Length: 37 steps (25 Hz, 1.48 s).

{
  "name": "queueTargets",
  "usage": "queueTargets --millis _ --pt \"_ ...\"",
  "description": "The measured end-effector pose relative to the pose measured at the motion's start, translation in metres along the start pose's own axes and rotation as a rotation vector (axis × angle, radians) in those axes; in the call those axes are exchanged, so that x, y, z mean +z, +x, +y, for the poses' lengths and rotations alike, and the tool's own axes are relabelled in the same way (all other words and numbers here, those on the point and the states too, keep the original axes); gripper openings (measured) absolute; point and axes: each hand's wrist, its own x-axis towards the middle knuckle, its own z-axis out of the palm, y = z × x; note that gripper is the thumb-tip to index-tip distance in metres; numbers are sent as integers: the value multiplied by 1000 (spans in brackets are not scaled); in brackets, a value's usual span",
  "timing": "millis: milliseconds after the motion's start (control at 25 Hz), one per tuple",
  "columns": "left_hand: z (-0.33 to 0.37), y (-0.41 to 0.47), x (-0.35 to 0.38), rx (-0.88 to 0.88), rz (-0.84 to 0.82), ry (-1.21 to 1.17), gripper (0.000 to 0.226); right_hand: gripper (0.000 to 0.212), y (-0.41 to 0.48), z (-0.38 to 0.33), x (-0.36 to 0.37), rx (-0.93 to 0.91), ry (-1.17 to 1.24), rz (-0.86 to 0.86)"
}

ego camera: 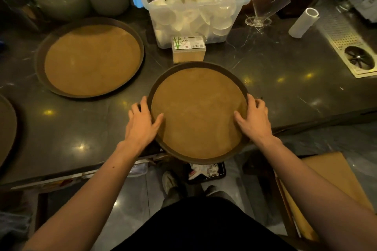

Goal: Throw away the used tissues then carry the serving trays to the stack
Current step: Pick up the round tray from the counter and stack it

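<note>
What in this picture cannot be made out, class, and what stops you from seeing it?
Head view, each item:
- The tray at the left edge: mostly cut off by the frame.
- The print on the small box: too small and blurred to read.
- The near rim of the held tray: partly covered by the left hand and right hand.
- The stack for trays: not in view.
- The bin's lower contents: hidden by the cups on top.

Near tray (199, 112) overhangs the counter (285, 79) edge; second tray (91, 59) back-left, bin (193, 6) behind.
</note>
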Motion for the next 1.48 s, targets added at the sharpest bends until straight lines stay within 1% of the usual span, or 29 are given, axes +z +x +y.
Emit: queueTargets --millis 160,240,400,520,640,760,880,1120,1200,1320,1480 --pt "3 9 4 -35 9 -118 86 80 14 4 0 70 54 16" --pt "8 12 9 -64 9 -135 90 84 21 7 2 85 68 3" --pt "16 13 16 -172 38 -179 94 90 30 13 3 76 65 -53" --pt "17 15 17 -212 72 -246 93 92 34 16 1 71 98 -81" --pt "18 8 15 -225 124 -346 91 94 29 15 -3 44 183 -70" --pt "13 -1 12 -238 181 -399 90 93 21 14 -6 23 234 -25" --pt "6 -11 6 -232 205 -421 90 89 7 7 -7 21 266 33" --pt "-14 -35 -10 -209 251 -437 88 75 -33 -5 2 44 378 160" --pt "-19 -50 -19 -204 280 -442 88 72 -48 -7 3 33 406 171" --pt "-23 -79 -29 -208 343 -441 86 73 -68 -11 -1 5 439 163" --pt "-26 -132 -33 -234 443 -455 85 71 -95 -11 -10 -103 488 151"
